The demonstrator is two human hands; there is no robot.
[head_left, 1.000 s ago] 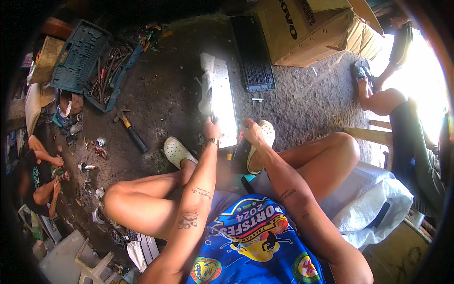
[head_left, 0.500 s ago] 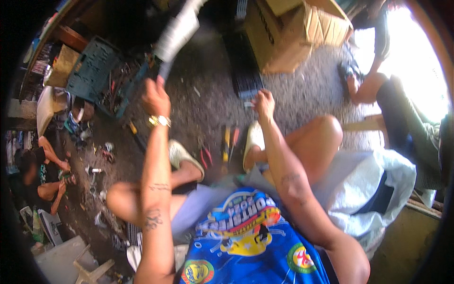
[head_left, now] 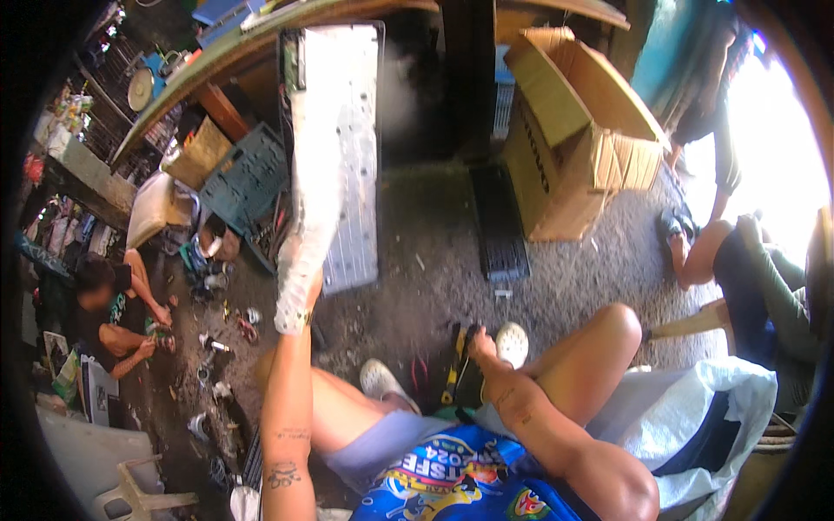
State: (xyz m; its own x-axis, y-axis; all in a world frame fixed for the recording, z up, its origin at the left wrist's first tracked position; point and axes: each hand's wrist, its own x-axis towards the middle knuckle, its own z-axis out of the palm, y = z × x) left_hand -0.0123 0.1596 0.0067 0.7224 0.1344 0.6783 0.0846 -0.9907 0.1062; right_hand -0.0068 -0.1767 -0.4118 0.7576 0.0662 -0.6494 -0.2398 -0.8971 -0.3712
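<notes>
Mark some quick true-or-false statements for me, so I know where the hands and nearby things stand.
1. The left hand holds the long pale panel. True.
2. A black keyboard-like slab lies on the ground left of the cardboard box. True.
3. The box is closed on top. False: its top is open, with flaps spread.
4. Both hands are on the pale panel. False: the right hand is low, beside a yellow-and-black tool; whether it grips anything is unclear.
5. Red-handled pliers lie between the two pale clogs. True.
</notes>
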